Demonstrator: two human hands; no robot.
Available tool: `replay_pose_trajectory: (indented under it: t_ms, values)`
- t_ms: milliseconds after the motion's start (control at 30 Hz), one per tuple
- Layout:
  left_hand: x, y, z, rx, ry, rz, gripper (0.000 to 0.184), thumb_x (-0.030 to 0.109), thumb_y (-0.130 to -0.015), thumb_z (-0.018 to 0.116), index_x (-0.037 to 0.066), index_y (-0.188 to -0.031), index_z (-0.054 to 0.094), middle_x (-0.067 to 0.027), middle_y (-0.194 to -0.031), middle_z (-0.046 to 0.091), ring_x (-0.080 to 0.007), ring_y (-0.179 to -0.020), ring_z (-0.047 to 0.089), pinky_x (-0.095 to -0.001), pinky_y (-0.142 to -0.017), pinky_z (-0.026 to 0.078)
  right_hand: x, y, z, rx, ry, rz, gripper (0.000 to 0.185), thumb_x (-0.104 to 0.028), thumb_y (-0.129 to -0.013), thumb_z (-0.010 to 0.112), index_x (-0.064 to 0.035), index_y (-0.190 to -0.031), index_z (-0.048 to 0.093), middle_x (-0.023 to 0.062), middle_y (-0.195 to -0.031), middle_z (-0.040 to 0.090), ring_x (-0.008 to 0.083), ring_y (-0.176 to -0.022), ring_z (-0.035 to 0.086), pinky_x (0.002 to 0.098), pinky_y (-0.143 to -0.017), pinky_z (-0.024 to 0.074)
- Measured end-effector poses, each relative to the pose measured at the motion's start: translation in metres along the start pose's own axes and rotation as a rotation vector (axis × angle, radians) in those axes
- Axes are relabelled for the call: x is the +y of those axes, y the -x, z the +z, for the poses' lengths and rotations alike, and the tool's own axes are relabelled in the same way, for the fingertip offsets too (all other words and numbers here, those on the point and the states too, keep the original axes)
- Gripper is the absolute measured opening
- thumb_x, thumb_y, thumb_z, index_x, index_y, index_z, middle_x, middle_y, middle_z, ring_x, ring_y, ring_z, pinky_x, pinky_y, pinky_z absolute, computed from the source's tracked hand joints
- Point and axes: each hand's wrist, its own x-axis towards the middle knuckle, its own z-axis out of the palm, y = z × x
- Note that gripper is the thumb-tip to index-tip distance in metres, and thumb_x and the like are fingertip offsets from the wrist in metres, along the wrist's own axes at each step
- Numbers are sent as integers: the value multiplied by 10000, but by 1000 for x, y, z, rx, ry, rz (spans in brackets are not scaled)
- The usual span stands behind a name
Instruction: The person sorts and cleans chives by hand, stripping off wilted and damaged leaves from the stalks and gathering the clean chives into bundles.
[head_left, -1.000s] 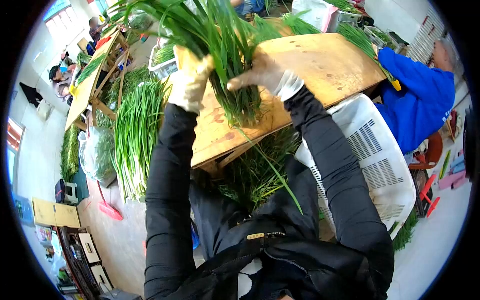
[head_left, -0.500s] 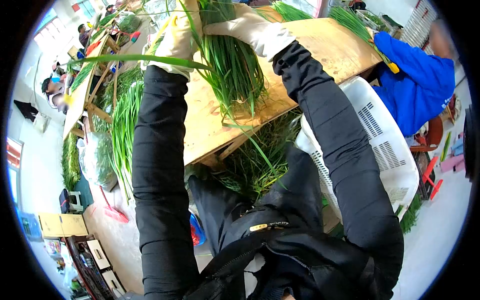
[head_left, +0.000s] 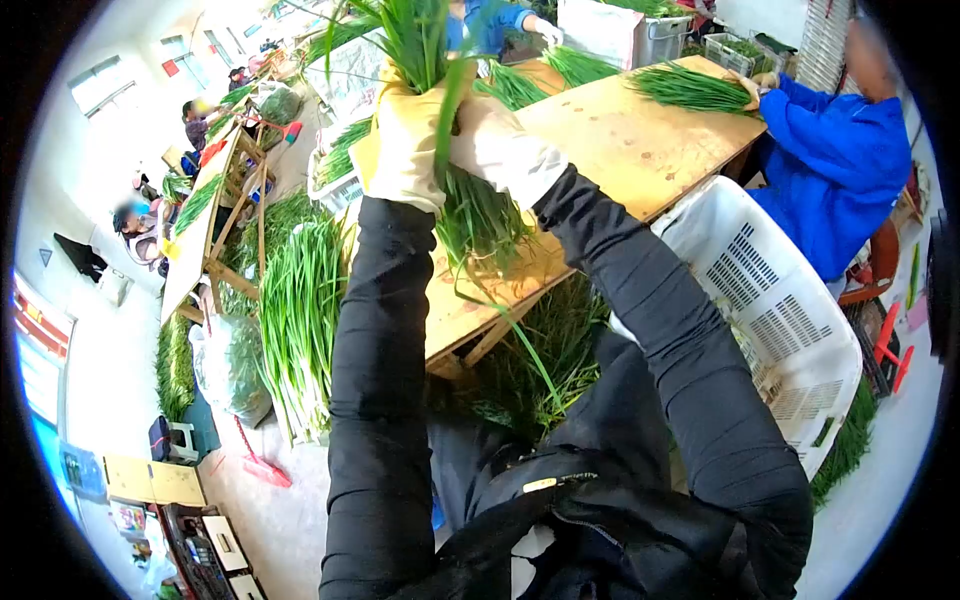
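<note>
My left hand (head_left: 405, 145), in a pale glove with yellow on it, is closed round a bunch of green leafy stalks (head_left: 480, 215). My right hand (head_left: 500, 150), in a whitish glove, wraps the same bunch from the right side, close against the left. Leaves fan out above both hands, and the lower end of the bunch hangs over the near part of the wooden table (head_left: 610, 125). One long loose leaf dangles below the table edge.
A white slotted basket (head_left: 770, 290) stands right of my legs. A person in blue (head_left: 840, 170) handles stalks (head_left: 690, 88) at the table's right end; another person's gloved hand (head_left: 548, 32) is across it. A long green pile (head_left: 303, 325) lies left, near a red dustpan (head_left: 266, 470).
The bunch was upright over the table, then lowered; now its leaves rise above my hands, which have come together around it. The person in blue has stalks laid flatter on the table.
</note>
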Motion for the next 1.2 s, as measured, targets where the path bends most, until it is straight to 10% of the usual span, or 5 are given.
replay_pose_trajectory:
  t_ms: [300,700,833,1067,1200]
  values:
    - [-21,4,-38,104,7,-116,156,162,-729,671,34,-795,613,-33,-627,613,-78,-502,511,-201,-482,392,35,85,-28,-476,278,225,1046,-382,-543,756,-59,-1350,174,235,-1275,374,291,-1152,420,323,-937,354]
    - [22,29,-192,144,549,-99,443,491,-765,562,53,-828,567,-102,-811,595,-203,-719,567,-370,-703,485,120,341,21,-710,446,526,198,-211,-796,460,-53,-814,577,140,-642,588,277,-567,588,349,-507,452]
    - [35,62,-171,-103,980,-63,433,484,-790,541,53,-831,554,-70,-749,573,-206,-789,548,-392,-768,450,64,305,-11,-34,-239,422,139,-182,-847,543,-60,-836,609,-4,-655,568,54,-461,429,205,-452,375]
    - [34,109,-80,-26,1178,-100,219,272,-815,593,68,-881,549,34,-664,483,-90,-621,465,-277,-772,427,-20,175,8,-3,-194,-181,1187,-621,-560,664,-10,-1350,23,240,-1381,130,345,-1274,179,399,-1039,196]
    - [19,132,-80,114,855,-86,260,359,-810,571,120,-912,555,-13,-843,573,-158,-838,532,-371,-893,411,-27,168,41,198,-366,-110,254,-253,-804,575,-36,-932,606,143,-975,599,280,-866,580,319,-772,446]
